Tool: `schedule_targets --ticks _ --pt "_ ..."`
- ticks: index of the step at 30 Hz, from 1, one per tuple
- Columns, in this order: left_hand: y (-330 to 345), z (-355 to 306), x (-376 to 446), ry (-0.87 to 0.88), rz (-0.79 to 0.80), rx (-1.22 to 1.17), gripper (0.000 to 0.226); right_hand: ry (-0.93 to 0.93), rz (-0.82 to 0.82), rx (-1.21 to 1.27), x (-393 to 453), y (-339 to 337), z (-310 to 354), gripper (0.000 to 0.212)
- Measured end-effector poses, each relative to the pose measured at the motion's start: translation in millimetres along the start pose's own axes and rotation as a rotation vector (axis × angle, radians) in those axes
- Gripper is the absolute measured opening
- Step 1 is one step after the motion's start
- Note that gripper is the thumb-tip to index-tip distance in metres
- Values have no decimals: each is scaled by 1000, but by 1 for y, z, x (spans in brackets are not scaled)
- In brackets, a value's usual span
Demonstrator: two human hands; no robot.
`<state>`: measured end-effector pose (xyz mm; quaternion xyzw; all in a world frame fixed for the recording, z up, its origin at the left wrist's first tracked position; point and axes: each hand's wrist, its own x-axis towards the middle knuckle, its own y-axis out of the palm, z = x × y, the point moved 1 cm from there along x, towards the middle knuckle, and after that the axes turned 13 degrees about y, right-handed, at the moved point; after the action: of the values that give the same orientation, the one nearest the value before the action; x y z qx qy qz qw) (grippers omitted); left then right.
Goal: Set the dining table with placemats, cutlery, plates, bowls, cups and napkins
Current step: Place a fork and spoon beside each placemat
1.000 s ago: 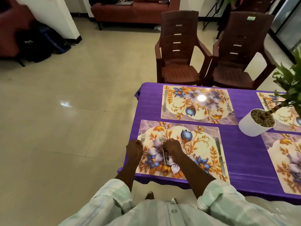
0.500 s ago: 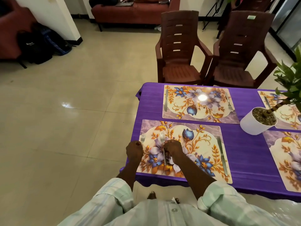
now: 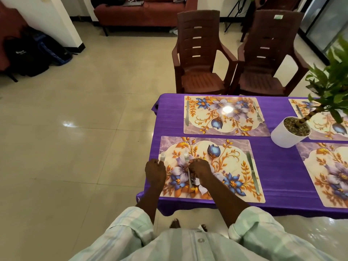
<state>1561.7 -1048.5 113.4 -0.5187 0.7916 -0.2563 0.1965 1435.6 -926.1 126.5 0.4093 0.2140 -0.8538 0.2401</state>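
Note:
A floral placemat (image 3: 222,159) lies at the near left corner of the purple table (image 3: 278,166). My left hand (image 3: 155,173) grips the handle of a fork (image 3: 162,156) at the mat's left edge; only the tines show. My right hand (image 3: 200,168) holds a second fork (image 3: 187,160) a little to the right, its handle running under my fingers. A knife (image 3: 252,172) lies along the mat's right side. The far placemat (image 3: 224,117) carries a knife (image 3: 187,115) on its left and a fork (image 3: 258,113) on its right.
A white pot with a green plant (image 3: 290,131) stands right of the mats. Two more placemats (image 3: 327,170) lie at the right edge. Two brown plastic chairs (image 3: 199,53) stand at the far side. Bags (image 3: 35,51) and a sofa sit across the tiled floor.
Both hands stay on the two forks at the near mat with almost no shift. The view has drifted slightly.

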Motion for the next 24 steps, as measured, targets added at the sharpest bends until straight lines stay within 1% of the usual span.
schedule_targets --ticks 1,3,6,11,15,17,18,20,24 --pt "2 -3 -3 25 -32 -25 19 1 3 21 -1 -2 -1 8" --pt "9 -12 -7 72 -42 -51 17 18 10 111 -3 -9 -5 12" --pt "28 -31 -16 130 30 -105 19 13 -14 193 -7 -26 -9 14" --pt "80 -58 -37 191 365 -140 21 -34 -38 363 -17 -76 -17 15" --pt "124 -88 -57 242 638 -216 19 -48 -104 441 -15 -123 -21 18" --pt "142 -107 -72 196 768 -278 23 -54 -126 472 -14 -150 -26 17" --pt "150 -117 -80 157 814 -306 23 -58 -131 494 -12 -163 -29 18" --pt "168 -135 -96 113 842 -382 24 -61 -127 537 -10 -193 -33 18" --pt "215 -178 -140 119 897 -433 18 -98 -147 595 -3 -268 -45 16"
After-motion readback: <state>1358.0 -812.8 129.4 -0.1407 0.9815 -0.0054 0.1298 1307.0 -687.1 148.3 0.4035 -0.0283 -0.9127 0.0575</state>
